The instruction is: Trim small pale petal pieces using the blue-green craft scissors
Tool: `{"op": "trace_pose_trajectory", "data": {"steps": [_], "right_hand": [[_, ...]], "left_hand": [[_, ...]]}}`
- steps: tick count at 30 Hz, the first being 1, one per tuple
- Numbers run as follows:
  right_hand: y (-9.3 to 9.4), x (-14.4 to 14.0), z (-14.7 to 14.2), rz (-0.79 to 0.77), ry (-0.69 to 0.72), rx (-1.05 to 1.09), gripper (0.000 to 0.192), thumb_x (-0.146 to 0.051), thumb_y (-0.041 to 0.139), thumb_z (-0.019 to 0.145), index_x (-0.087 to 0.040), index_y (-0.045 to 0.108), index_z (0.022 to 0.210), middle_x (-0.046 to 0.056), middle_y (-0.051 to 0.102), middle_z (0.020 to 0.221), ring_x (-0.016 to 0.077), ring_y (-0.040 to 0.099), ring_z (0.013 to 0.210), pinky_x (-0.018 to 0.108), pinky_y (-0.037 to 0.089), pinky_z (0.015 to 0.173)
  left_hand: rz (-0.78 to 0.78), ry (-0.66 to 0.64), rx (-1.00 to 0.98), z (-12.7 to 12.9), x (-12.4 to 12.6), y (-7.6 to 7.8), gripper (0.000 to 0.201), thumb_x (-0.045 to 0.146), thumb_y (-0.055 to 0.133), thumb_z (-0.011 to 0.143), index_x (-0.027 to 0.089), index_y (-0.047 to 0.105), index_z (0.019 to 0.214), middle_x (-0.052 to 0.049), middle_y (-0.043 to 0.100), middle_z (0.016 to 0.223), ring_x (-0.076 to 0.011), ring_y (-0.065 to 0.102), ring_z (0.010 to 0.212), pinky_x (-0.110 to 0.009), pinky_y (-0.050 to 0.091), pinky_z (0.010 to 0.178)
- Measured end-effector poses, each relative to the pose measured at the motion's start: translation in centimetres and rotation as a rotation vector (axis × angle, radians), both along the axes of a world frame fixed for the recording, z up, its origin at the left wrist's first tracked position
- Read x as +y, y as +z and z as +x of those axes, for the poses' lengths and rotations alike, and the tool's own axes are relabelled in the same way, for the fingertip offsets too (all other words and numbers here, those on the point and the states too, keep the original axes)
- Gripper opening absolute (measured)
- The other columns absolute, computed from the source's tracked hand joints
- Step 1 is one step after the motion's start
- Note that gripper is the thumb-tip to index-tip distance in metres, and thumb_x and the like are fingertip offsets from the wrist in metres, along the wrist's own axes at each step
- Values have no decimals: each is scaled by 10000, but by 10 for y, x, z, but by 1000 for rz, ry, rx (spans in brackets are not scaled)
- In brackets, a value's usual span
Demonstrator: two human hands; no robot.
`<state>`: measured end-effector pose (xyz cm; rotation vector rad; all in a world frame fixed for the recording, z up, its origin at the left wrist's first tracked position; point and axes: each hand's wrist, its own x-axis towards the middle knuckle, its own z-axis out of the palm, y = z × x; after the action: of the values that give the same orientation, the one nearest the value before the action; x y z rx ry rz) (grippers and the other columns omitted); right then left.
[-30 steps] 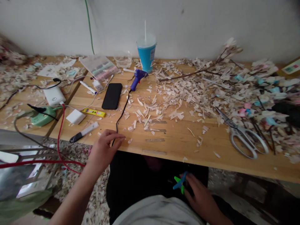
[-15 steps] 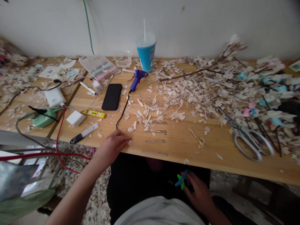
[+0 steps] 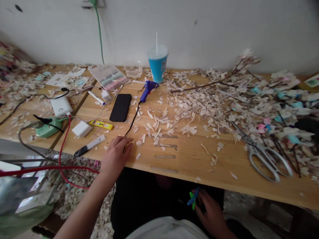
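Observation:
My left hand (image 3: 115, 156) rests on the front edge of the wooden table (image 3: 184, 159), fingers on the black cord (image 3: 133, 118) of a purple glue gun (image 3: 147, 89) that lies further back. Whether the fingers grip the cord is unclear. Below the table edge, over my lap, my right hand (image 3: 211, 212) holds a small blue and green piece (image 3: 192, 198). A black phone (image 3: 121, 107) lies face down behind my left hand.
Pale shavings (image 3: 199, 103) cover the middle and right of the table, with twigs (image 3: 206, 84). Large scissors (image 3: 261, 152) lie at the right front. A blue cup (image 3: 158, 64) stands by the wall. A craft knife (image 3: 90, 145), yellow box (image 3: 101, 124), white charger (image 3: 81, 129), green power strip (image 3: 47, 127) and red cable (image 3: 62, 159) lie left.
My left hand has slid slightly further onto the table along the cord. The view has tilted up a little. My right hand stays under the table edge with the small piece.

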<state>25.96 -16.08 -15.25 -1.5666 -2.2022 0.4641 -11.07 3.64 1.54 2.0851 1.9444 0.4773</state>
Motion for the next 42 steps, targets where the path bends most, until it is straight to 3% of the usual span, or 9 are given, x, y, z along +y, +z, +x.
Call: {"op": "trace_pose_trajectory", "data": {"steps": [7, 12, 15, 19, 23, 27, 32, 38, 42], "right_hand": [[0, 1, -3, 24, -6, -33, 343, -318, 525, 844, -188, 546, 1160, 115, 715, 1062, 266, 695, 965, 385, 597, 777], [2, 2, -5, 74, -23, -12, 324, -327, 527, 844, -187, 574, 1133, 109, 729, 1030, 259, 709, 922, 370, 603, 754], [2, 5, -3, 111, -32, -1, 334, -341, 534, 844, -184, 589, 1134, 112, 732, 1024, 261, 712, 913, 368, 606, 745], [7, 5, -3, 122, -41, 62, 323, -326, 542, 837, -218, 598, 1136, 95, 736, 1005, 272, 720, 876, 384, 618, 709], [41, 3, -29, 22, -102, 365, 290, -333, 618, 831, -260, 606, 1111, 79, 736, 941, 277, 719, 859, 368, 627, 688], [110, 27, -78, -255, -431, 1019, 240, -302, 532, 930, -240, 526, 1161, 106, 686, 1014, 193, 699, 683, 303, 617, 546], [175, 88, -112, -192, -481, 1211, 351, -302, 650, 866, -241, 508, 1181, 109, 608, 1226, 247, 681, 1004, 410, 607, 834], [185, 107, -119, -295, -443, 1217, 388, -307, 675, 843, -239, 492, 1178, 12, 692, 854, 169, 703, 768, 285, 625, 648], [179, 104, -118, -155, -415, 1019, 359, -285, 619, 885, -233, 474, 1209, 36, 682, 922, 167, 705, 791, 294, 632, 671]], "left_hand": [[116, -34, 289, 7, 27, -10, 360, 333, 493, 911, 229, 614, 1234, -121, 572, 1087, -292, 514, 997, -431, 459, 875], [140, -124, 360, 5, 42, -12, 282, 271, 447, 931, 251, 688, 1075, -107, 568, 1106, -275, 504, 975, -404, 453, 847], [168, -131, 281, 3, 46, -13, 271, 274, 440, 933, 214, 699, 986, -103, 585, 1067, -257, 512, 991, -385, 438, 877], [72, -32, -57, 13, 38, -3, 218, 295, 469, 902, 181, 655, 897, -64, 606, 909, -197, 559, 851, -322, 447, 792], [-201, 8, -478, 39, 10, 19, 203, 322, 459, 895, 183, 563, 790, 5, 548, 701, -139, 496, 637, -255, 398, 607], [-340, -43, -771, 67, -20, 36, 261, 344, 438, 914, 183, 512, 723, 18, 491, 660, -122, 450, 623, -228, 363, 576], [-422, -129, -837, 92, -43, 42, 282, 368, 484, 913, 173, 553, 721, 5, 533, 663, -124, 474, 636, -223, 374, 594], [-433, -210, -785, 106, -59, 37, 254, 361, 504, 916, 176, 650, 821, -34, 626, 759, -152, 557, 715, -244, 415, 673], [-444, -138, -887, 109, -64, 29, 251, 387, 525, 908, 184, 673, 905, -31, 639, 745, -154, 571, 712, -247, 423, 677]]}}
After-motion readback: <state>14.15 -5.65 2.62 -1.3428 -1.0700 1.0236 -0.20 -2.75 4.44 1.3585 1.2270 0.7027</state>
